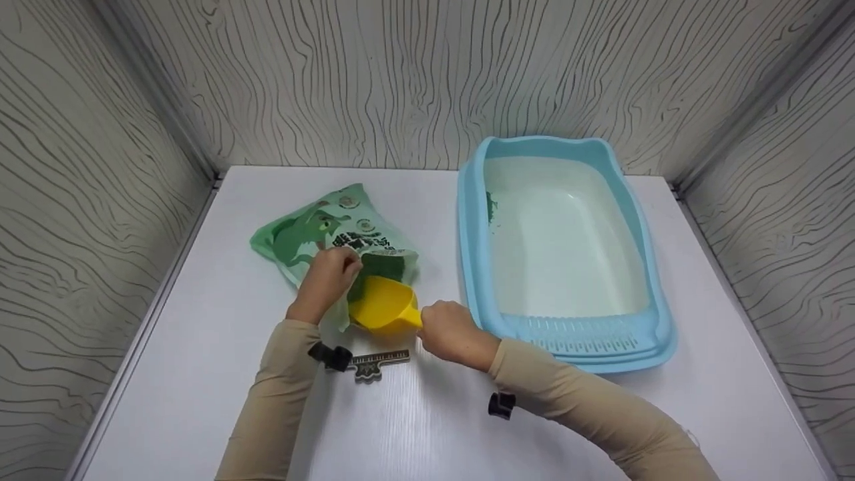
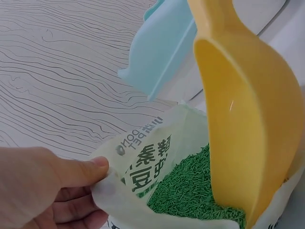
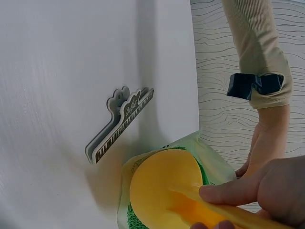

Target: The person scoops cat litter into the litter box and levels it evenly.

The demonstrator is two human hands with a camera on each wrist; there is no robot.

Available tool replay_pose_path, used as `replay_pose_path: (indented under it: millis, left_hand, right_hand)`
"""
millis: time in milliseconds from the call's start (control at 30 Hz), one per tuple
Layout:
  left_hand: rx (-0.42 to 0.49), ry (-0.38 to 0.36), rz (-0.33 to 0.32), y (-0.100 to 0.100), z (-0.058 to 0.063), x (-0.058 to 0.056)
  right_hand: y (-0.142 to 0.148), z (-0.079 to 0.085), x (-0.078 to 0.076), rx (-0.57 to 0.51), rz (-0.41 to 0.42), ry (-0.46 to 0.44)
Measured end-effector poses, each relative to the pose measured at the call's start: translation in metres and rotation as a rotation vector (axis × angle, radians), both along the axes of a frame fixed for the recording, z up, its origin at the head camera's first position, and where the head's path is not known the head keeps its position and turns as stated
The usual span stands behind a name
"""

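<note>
A green bag (image 1: 314, 230) of pellet litter lies on the left half of the table, its mouth toward the near side. My left hand (image 1: 330, 277) pinches the rim of that mouth between thumb and fingers, as the left wrist view shows. Inside are green pellets (image 2: 183, 188). In my right hand (image 1: 457, 334) is the handle of a yellow scoop (image 1: 384, 304), whose front edge dips into the pellets at the bag's opening. The scoop's bowl looks bare inside in the left wrist view.
To the right stands a light-blue litter box (image 1: 471, 267) with a pale inside and a slotted front ledge; a few green specks show on its left inner wall. A metal clip (image 1: 371, 364) lies on the white table (image 1: 414, 427) near my left wrist. Patterned panels (image 1: 401, 80) surround the table.
</note>
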State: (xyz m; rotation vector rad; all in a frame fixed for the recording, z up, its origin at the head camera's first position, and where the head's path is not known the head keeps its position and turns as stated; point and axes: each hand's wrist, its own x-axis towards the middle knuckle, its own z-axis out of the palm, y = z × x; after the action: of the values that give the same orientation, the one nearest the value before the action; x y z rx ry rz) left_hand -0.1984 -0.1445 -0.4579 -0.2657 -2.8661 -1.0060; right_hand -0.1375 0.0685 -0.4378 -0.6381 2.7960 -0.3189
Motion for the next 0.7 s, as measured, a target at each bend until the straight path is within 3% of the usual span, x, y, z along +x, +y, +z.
replay_pose_path:
  millis: [167, 400, 567, 700]
  left_hand:
    - [0.008, 0.004, -0.008, 0.0, 0.0, 0.001]
    - [-0.003, 0.02, -0.018, -0.001, 0.0, 0.001]
    - [-0.007, 0.014, -0.017, 0.0, 0.001, 0.0]
    - [-0.004, 0.006, -0.017, -0.001, 0.0, 0.001]
  right_hand:
    - [-0.006, -0.004, -0.001, 0.031, -0.025, 0.027]
    - [-0.006, -0.014, 0.001, -0.008, 0.006, 0.12]
    - [-0.007, -0.02, 0.004, -0.013, -0.02, 0.112]
    - [-0.008, -0.034, 0.012, 0.005, -0.017, 0.198]
